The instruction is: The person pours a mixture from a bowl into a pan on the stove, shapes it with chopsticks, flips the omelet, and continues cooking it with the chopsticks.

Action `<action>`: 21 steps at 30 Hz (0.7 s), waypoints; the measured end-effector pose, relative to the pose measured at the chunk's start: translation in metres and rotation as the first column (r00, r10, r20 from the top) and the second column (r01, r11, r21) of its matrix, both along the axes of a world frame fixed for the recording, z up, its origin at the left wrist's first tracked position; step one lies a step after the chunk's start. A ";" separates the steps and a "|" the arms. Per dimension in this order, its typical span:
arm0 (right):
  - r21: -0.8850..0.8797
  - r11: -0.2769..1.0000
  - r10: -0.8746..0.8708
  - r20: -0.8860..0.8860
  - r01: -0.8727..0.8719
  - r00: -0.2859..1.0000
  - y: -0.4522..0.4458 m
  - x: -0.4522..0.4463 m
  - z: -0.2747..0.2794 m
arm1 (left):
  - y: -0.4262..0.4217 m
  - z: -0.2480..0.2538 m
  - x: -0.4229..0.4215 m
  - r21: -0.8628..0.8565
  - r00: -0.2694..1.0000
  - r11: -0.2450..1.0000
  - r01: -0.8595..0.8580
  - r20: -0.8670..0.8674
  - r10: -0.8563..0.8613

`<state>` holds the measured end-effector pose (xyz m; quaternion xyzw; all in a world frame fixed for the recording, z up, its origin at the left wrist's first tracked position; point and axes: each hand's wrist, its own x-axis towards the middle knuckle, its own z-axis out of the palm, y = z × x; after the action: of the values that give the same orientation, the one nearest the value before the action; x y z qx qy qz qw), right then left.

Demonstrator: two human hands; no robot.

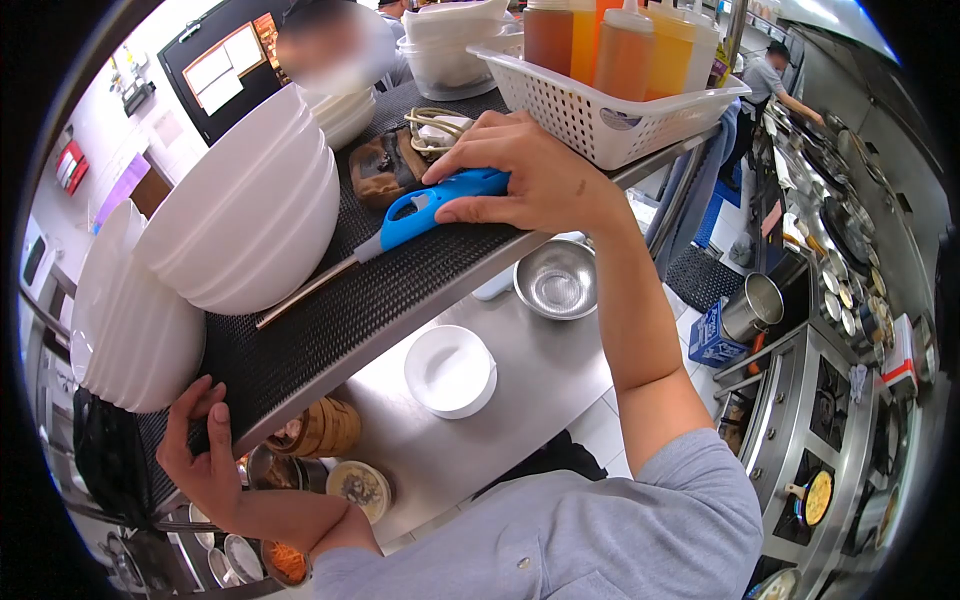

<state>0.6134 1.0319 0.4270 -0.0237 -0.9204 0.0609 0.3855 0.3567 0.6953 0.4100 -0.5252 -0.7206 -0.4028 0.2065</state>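
On the black mesh mat of the upper shelf (400, 272), my right hand (525, 175) is closed around the blue handle of a long-necked lighter (412, 215). The metal tip of the lighter points to the lower left, beside a stack of white bowls (250, 205). Just behind the lighter lie a brown worn object (385, 168) and a coiled cord (438, 128). My left hand (205, 455) is at the shelf's near left edge, fingers apart, holding nothing, below a second stack of white bowls (135, 320).
A white basket (610, 115) of sauce bottles stands at the shelf's right end. Below are white plates (450, 370), a metal bowl (556, 278) and a bamboo steamer (325, 428). Stoves (790, 430) line the right. One person (765, 85) works there; another stands behind the shelf.
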 end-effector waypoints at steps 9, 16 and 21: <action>-0.043 0.999 -0.004 0.050 0.006 0.999 0.001 -0.001 0.000 | 0.000 0.000 0.000 0.010 1.000 1.000 0.019 -0.001 -0.019; -0.043 0.999 0.012 0.017 -0.011 1.000 0.001 -0.001 0.001 | 0.001 0.000 0.000 0.017 1.000 1.000 0.020 -0.024 -0.020; -0.057 0.998 -0.018 0.056 0.021 0.998 -0.002 0.000 0.001 | 0.001 0.000 0.002 0.036 0.999 0.999 0.038 0.017 -0.039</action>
<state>0.6135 1.0303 0.4283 -0.0454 -0.9283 0.0830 0.3597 0.3583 0.6961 0.4100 -0.5316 -0.7048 -0.4242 0.2019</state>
